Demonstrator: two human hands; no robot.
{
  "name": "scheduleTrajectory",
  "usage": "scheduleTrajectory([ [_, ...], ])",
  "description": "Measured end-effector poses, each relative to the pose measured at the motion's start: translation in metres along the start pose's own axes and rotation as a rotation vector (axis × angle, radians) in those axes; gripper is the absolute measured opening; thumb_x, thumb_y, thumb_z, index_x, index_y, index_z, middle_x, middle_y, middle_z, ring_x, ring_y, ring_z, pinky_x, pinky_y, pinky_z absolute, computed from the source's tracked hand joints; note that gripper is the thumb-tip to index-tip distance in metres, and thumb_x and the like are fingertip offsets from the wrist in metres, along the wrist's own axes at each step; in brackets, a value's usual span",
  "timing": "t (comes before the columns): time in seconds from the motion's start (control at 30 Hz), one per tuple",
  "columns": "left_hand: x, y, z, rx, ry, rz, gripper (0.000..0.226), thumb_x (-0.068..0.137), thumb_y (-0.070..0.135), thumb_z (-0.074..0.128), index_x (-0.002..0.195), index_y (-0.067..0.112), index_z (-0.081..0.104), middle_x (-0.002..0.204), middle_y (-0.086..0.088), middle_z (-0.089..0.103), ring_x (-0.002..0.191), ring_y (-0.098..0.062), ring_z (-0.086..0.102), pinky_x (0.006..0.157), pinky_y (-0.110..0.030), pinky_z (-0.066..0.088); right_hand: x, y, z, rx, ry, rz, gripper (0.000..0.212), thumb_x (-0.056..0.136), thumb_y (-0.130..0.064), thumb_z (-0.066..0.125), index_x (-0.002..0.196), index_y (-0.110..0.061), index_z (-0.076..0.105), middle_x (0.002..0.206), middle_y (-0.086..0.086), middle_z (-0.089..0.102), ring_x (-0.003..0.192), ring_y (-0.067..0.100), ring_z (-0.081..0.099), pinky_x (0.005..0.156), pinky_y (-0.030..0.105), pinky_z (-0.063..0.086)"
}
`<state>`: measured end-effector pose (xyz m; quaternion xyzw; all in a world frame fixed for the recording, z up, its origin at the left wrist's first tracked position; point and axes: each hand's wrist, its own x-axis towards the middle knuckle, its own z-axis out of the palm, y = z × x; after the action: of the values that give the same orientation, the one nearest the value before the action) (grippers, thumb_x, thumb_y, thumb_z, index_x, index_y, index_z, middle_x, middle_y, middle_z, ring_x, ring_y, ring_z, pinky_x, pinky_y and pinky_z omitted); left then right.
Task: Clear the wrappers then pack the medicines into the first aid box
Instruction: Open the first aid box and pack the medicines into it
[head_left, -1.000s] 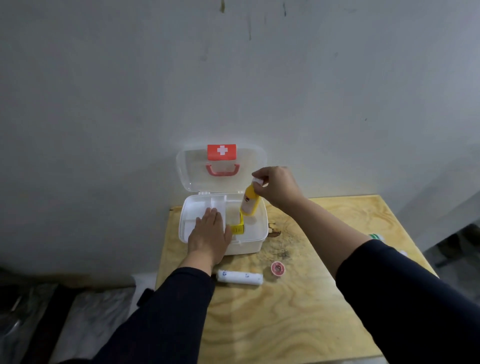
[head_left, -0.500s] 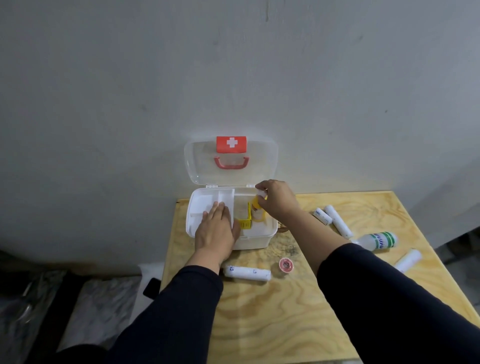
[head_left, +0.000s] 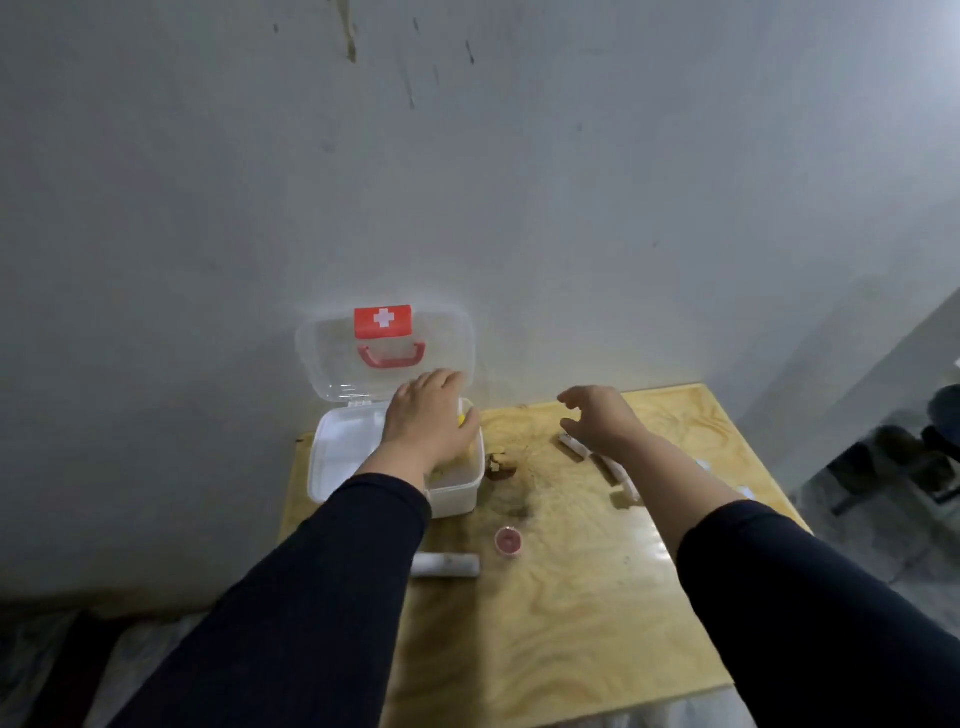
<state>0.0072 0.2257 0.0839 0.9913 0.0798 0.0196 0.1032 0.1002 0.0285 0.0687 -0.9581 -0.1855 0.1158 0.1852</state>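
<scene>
Now the right hand (head_left: 597, 418) is seen spread open & empty, fingers loosely curled, above the wooden table (head_left: 571, 623). Two white tubes (head_left: 574, 446) lie just under & behind its wrist, toward 5 o'clock from the palm; they lie partly hidden by the forearm. Their long axes run approx. 10-to-4 o'clock, roughly along the forearm line, so a grasp across the short side would prob. call for the hand to be drawn back & turned a little.

The left hand (head_left: 428, 421) is laid flat over the right part of the first aid box (head_left: 332, 467), fingers extended; a bit of a yellow bottle (head_left: 461, 418) shows beneath them. Whether it is gripped or only pressed can't be told. The box sits at 10 o'clock on the table w/ its lid (head_left: 387, 348) standing open against the wall.

Another white tube (head_left: 449, 565) & a small red-capped pot (head_left: 508, 540) are left at the near edge; they lie closer to the left arm.
</scene>
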Motion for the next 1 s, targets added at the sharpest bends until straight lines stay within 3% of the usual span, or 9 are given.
scheduleTrajectory([
  [0.1,0.014,0.042,-0.006,0.034,-0.138,0.111,0.046,0.094,0.037,0.045,0.137,0.021,0.051,0.144,0.001,0.051,0.132,-0.021,0.046,0.108,-0.037,0.036,-0.008,0.032,-0.014,-0.062,-0.069,0.036,0.04,0.089,-0.017,0.058,0.129,-0.012,0.057,0.133,0.006,0.06,0.124,0.023,0.053,0.101,0.032,0.044],
  [0.27,0.02,0.101,0.019,0.053,-0.35,0.074,0.045,0.092,0.036,0.045,0.134,0.024,0.055,0.139,0.0,0.056,0.123,-0.026,0.054,0.1,-0.037,0.046,-0.012,0.093,-0.021,-0.168,-0.174,0.068,0.049,0.082,-0.018,0.065,0.13,-0.017,0.056,0.131,0.006,0.06,0.118,0.023,0.057,0.098,0.034,0.049],
  [0.37,0.02,0.127,0.037,0.043,-0.415,0.057,0.044,0.089,0.032,0.044,0.131,0.027,0.057,0.13,-0.001,0.06,0.109,-0.027,0.061,0.085,-0.035,0.052,-0.016,0.121,-0.017,-0.225,-0.252,0.055,0.054,0.083,-0.014,0.063,0.135,-0.019,0.05,0.134,0.006,0.057,0.118,0.024,0.057,0.097,0.035,0.05],
  [0.5,0.02,0.152,0.057,0.072,-0.444,0.058,0.046,0.092,0.03,0.041,0.136,0.026,0.052,0.129,-0.001,0.058,0.103,-0.026,0.061,0.08,-0.035,0.051,-0.02,0.146,-0.002,-0.318,-0.285,-0.051,0.055,0.086,-0.015,0.059,0.138,-0.018,0.045,0.136,0.005,0.053,0.124,0.025,0.05,0.099,0.037,0.047],
  [0.63,0.017,0.161,0.073,0.071,-0.47,0.009,0.045,0.092,0.034,0.042,0.135,0.024,0.054,0.138,-0.002,0.053,0.108,-0.025,0.06,0.083,-0.036,0.051,-0.028,0.16,0.014,-0.502,-0.166,-0.225,0.039,0.088,-0.011,0.052,0.127,-0.018,0.051,0.125,0.004,0.056,0.114,0.027,0.051,0.085,0.037,0.045],
  [0.8,0.005,0.167,0.085,0.018,-0.472,-0.075,0.038,0.091,0.034,0.045,0.121,0.019,0.063,0.124,-0.002,0.064,0.106,-0.026,0.061,0.085,-0.037,0.052,-0.035,0.17,0.019,-0.553,-0.111,-0.328,0.043,0.086,-0.005,0.055,0.128,-0.01,0.049,0.128,0.006,0.047,0.116,0.028,0.045,0.081,0.037,0.044],
  [1.0,-0.01,0.166,0.08,0.008,-0.435,-0.125,0.046,0.093,0.035,0.046,0.137,0.023,0.054,0.136,0.001,0.058,0.12,-0.024,0.056,0.094,-0.035,0.046,-0.041,0.175,0.022,-0.301,-0.036,-0.287,0.03,0.087,-0.009,0.055,0.118,-0.01,0.055,0.12,0.005,0.048,0.103,0.029,0.055,0.064,0.034,0.039],
])
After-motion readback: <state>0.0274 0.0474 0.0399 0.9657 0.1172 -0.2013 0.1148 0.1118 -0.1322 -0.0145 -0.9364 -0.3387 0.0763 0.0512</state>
